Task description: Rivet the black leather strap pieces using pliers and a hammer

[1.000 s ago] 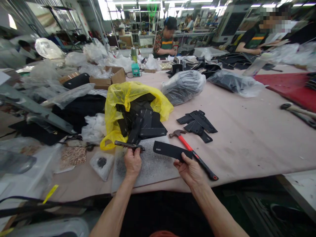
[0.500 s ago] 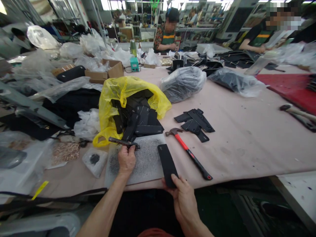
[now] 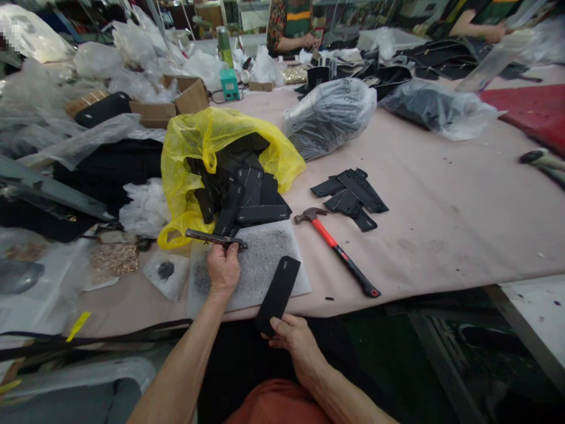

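My left hand (image 3: pixel 223 271) is closed on a slim dark metal tool (image 3: pixel 207 237), which it holds almost level above a speckled pale board (image 3: pixel 258 253). The tool's exact kind does not show. Between the thumb and fingers of my right hand (image 3: pixel 292 337) is a flat black strip (image 3: pixel 279 290) with rounded ends. That strip slants over the board's front edge, its far end up and to the right. Right of the board lies a claw hammer (image 3: pixel 338 250) with a red and black handle. Loose black strips (image 3: pixel 353 194) form a small pile beyond it.
Behind the board, a yellow plastic bag (image 3: pixel 185 138) spills more black strips (image 3: pixel 262 215). A clear bag of dark pieces (image 3: pixel 331 118) sits farther back. To the left are a white block (image 3: pixel 164 275) and copper-coloured small parts (image 3: pixel 113 262). A co-worker (image 3: pixel 291 29) sits across the table.
My right hand has moved left with the black strip, which now leans right instead of left. The view has tipped downward. My left hand keeps its hold on the tool over the board.
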The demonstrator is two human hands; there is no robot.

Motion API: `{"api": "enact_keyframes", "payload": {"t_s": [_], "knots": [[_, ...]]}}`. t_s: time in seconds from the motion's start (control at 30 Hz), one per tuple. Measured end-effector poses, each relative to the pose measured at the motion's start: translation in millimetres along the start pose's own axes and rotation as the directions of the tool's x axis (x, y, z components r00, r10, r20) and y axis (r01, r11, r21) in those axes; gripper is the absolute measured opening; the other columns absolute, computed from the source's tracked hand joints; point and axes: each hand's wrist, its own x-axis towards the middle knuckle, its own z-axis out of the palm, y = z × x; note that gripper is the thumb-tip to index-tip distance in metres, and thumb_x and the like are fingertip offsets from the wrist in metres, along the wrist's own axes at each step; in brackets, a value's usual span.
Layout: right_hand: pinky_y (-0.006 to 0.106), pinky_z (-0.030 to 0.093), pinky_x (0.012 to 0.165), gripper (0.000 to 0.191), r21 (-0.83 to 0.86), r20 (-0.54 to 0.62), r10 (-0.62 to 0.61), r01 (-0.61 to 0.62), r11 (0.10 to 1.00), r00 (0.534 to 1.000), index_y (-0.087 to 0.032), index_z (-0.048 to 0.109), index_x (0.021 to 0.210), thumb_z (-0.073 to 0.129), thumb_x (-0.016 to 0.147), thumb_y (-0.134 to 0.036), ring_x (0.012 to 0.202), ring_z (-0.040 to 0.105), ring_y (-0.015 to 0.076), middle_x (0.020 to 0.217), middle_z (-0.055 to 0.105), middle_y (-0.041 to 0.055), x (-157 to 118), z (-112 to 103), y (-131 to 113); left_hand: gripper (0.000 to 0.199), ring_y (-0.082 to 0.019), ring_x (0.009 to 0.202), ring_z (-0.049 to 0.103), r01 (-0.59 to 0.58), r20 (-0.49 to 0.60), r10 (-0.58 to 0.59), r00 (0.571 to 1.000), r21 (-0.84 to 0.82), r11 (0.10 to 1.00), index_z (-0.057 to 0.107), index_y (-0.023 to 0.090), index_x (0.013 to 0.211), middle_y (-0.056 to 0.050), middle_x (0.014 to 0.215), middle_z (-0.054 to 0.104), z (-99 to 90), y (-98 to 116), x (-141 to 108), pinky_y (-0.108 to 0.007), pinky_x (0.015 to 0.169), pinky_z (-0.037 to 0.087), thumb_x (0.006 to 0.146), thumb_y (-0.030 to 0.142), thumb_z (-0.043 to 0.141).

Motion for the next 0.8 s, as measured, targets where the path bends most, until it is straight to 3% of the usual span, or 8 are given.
{"api": "enact_keyframes", "payload": {"t_s": [0.43, 0.8], "knots": [[0.028, 0.047, 0.064, 0.048, 0.056, 0.081, -0.007, 0.003, 0.998, 0.997, -0.011, 0.074, 0.086, 0.078, 0.067, -0.055, 0.075, 0.070, 0.0215, 0.081, 0.072, 0.0110, 17, -3, 17, 0.023, -0.023, 0.079, 0.068, -0.013, 0.003, 0.013, 1.000, -0.003, 1.000, 0.065, 0.019, 0.085, -0.006, 0.081, 0.072, 2.7, -3, -1, -0.032, 0.075, 0.051, 0.082, 0.039, 0.056], [0.027, 0.045, 0.061, 0.047, 0.062, 0.122, 0.019, -0.027, 0.998, 0.992, -0.010, 0.070, 0.082, 0.078, 0.065, -0.054, 0.066, 0.065, 0.0173, 0.076, 0.071, 0.0101, 15, -3, 11, 0.024, -0.024, 0.079, 0.067, -0.018, 0.006, 0.018, 1.000, 0.017, 1.000, 0.064, 0.018, 0.082, -0.006, 0.080, 0.072, 1.5, 0, 0, -0.032, 0.073, 0.050, 0.081, 0.041, 0.056]]}}
